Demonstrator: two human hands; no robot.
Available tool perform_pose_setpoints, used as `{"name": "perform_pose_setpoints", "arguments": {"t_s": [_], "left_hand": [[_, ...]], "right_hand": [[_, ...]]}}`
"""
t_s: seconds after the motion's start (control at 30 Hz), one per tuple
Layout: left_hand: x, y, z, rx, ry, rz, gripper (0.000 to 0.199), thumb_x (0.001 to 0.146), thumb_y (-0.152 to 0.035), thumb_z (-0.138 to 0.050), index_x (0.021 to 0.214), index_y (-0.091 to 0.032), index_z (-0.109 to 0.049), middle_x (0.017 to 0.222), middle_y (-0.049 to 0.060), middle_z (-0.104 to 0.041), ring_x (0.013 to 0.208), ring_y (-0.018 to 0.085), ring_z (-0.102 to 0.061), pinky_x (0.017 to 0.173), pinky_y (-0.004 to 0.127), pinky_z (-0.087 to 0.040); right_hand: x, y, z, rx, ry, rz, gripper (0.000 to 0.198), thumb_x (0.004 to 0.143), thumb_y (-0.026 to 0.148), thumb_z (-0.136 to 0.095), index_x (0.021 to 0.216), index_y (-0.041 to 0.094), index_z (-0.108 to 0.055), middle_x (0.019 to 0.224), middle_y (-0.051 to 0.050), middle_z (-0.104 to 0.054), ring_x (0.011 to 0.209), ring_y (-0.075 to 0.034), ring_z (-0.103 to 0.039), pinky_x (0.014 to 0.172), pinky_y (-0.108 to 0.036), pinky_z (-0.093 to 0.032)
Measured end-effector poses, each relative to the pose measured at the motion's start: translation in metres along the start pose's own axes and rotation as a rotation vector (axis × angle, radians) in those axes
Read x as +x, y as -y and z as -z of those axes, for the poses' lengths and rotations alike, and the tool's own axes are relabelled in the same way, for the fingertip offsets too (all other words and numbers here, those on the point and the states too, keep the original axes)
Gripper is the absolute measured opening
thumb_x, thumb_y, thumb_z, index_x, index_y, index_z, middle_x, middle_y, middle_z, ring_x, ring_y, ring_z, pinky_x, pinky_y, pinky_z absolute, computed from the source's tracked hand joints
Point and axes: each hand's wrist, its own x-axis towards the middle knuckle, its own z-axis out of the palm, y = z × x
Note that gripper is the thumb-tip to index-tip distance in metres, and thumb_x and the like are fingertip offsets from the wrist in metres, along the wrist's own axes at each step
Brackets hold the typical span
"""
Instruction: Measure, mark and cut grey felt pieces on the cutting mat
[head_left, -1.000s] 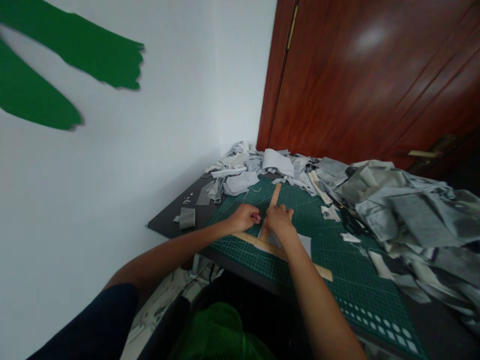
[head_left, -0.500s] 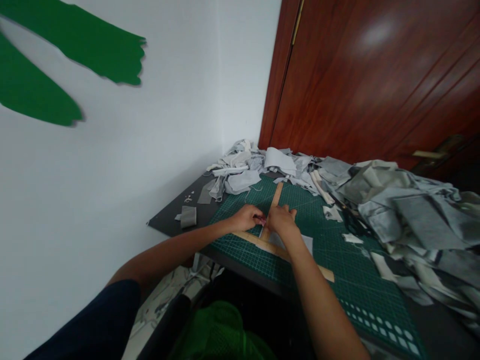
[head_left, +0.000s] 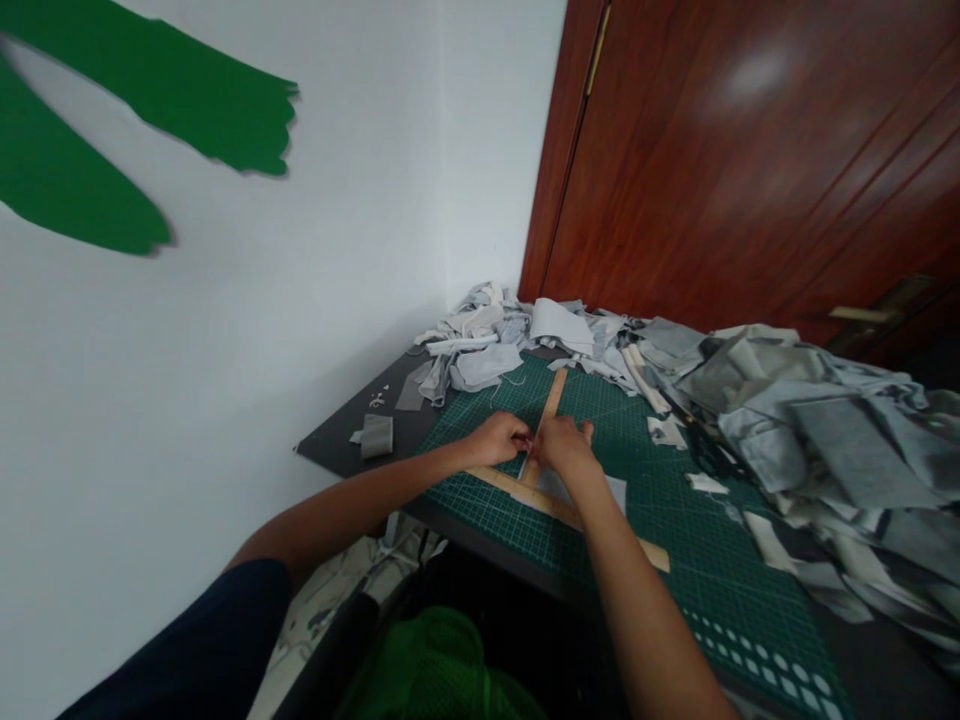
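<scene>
A wooden T-shaped ruler lies on a green cutting mat, its crosspiece toward me. Partly under the ruler is a piece of light grey fabric. My left hand is closed in a pinch beside the ruler's long blade, at a small pinkish thing too small to name. Over the blade lies my right hand, its fingertips curled down close to the left ones and one finger sticking out to the right. What the right fingers grip is hidden.
Grey and white fabric scraps are heaped along the back, with a larger pile at right. Dark-handled scissors lie beside that pile. A folded grey strip sits on the dark table. Behind are a white wall and wooden door.
Both hands stay nearly in place at the ruler. The whole view has shifted very slightly; nothing is visibly taken up or let go.
</scene>
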Motion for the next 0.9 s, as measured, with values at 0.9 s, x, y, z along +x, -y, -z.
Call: {"name": "perform_pose_setpoints", "arguments": {"t_s": [0.9], "left_hand": [[0.01, -0.006, 0.004, 0.127, 0.016, 0.061, 0.021, 0.078, -0.004, -0.063, 0.083, -0.017, -0.078, 0.084, 0.006, -0.078, 0.079, 0.019, -0.07, 0.069, 0.024, -0.047]], "right_hand": [[-0.001, 0.002, 0.005, 0.016, 0.009, -0.005, 0.027, 0.091, 0.025, -0.06, 0.114, 0.016, -0.072, 0.12, -0.019, -0.072, 0.121, -0.031, -0.061, 0.102, -0.048, -0.031]]}}
